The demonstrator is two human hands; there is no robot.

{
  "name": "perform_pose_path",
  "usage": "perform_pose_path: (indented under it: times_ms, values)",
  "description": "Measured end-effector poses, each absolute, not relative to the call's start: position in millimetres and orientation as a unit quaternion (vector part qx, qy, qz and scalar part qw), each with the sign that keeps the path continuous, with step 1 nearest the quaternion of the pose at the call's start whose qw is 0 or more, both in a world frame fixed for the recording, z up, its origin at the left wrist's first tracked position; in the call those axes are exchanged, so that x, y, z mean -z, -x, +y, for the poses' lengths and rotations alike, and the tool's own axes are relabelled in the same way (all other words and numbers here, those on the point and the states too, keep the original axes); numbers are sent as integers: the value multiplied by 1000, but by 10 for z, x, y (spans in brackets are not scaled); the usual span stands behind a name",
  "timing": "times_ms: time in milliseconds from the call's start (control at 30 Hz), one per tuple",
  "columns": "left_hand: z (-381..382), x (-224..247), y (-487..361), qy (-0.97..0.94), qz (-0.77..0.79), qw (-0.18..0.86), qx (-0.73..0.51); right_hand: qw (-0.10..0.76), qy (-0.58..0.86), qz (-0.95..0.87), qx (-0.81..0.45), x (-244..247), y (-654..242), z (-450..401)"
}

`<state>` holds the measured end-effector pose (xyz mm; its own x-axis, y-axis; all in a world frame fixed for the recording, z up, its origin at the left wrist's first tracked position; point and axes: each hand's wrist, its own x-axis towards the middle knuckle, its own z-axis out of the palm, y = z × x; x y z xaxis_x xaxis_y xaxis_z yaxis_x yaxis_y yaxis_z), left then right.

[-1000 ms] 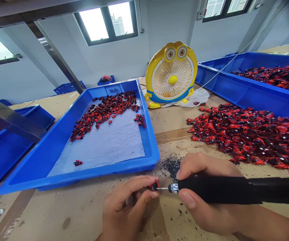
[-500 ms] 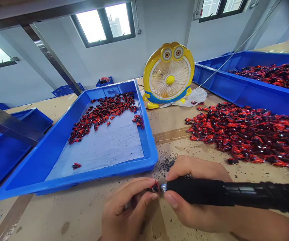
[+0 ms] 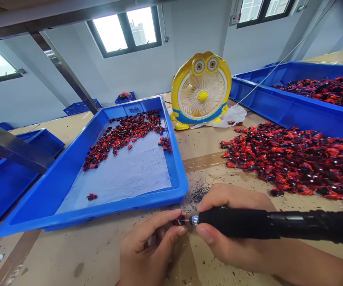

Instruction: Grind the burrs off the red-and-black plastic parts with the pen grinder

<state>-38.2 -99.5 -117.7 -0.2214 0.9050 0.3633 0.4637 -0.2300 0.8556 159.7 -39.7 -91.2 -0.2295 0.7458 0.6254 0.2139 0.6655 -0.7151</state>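
Observation:
Near the bottom centre, my left hand (image 3: 152,246) pinches a small red-and-black piece (image 3: 178,221) between thumb and fingertips. My right hand (image 3: 234,230) is wrapped round a black pen-like rotary tool (image 3: 239,223), its body and cable running off to the right. The tool's thin metal tip points left and meets the small piece, or nearly so; the exact contact is too small to tell. Black crumbs (image 3: 199,194) are scattered on the table just beyond my hands.
A blue tray (image 3: 114,207) with red-and-black pieces stands left of centre. A large heap of such pieces (image 3: 290,159) lies at right, before another blue tray (image 3: 293,103). A yellow fan (image 3: 203,96) stands behind. Metal shelf posts (image 3: 67,73) cross the left side.
The view has shifted slightly. My left hand still pinches the piece, which is turned a little, and the tool has tilted and risen slightly, its thin tip now showing at the piece.

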Motion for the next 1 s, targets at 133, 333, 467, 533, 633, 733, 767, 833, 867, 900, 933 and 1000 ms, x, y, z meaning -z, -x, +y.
perform_pose_path:
  times_ms: [133,333,467,533,633,733,767,833,867,900,933,1000]
  values:
    - [-1006,1184,391,-593,590,202,-509,516,330,-750,-251,897,-1602,-385]
    - [-998,1178,377,-600,561,207,-531,514,335,-754,-236,884,-1614,-389]
    - [-1000,1181,385,-604,573,195,-518,508,328,-758,-245,881,-1628,-394]
    - [-1006,1179,392,-603,580,185,-516,512,309,-758,-260,887,-1633,-391]
    - [-1009,1169,395,-604,568,186,-528,517,307,-752,-270,897,-1633,-386]
    - [-1003,1165,397,-605,568,192,-524,512,311,-754,-269,894,-1628,-380]
    - [-1001,1165,400,-605,574,188,-519,513,308,-755,-269,891,-1625,-378]
    - [-999,1170,405,-605,581,181,-513,517,303,-752,-275,885,-1619,-379]
    - [-1000,1173,406,-607,579,181,-514,518,302,-751,-279,883,-1617,-381]
    - [-1001,1176,406,-608,574,183,-517,516,302,-750,-283,882,-1615,-384]
    - [-1002,1178,406,-609,568,187,-520,513,306,-750,-285,881,-1616,-388]
    - [-1003,1176,405,-610,562,192,-524,510,308,-751,-285,880,-1620,-394]
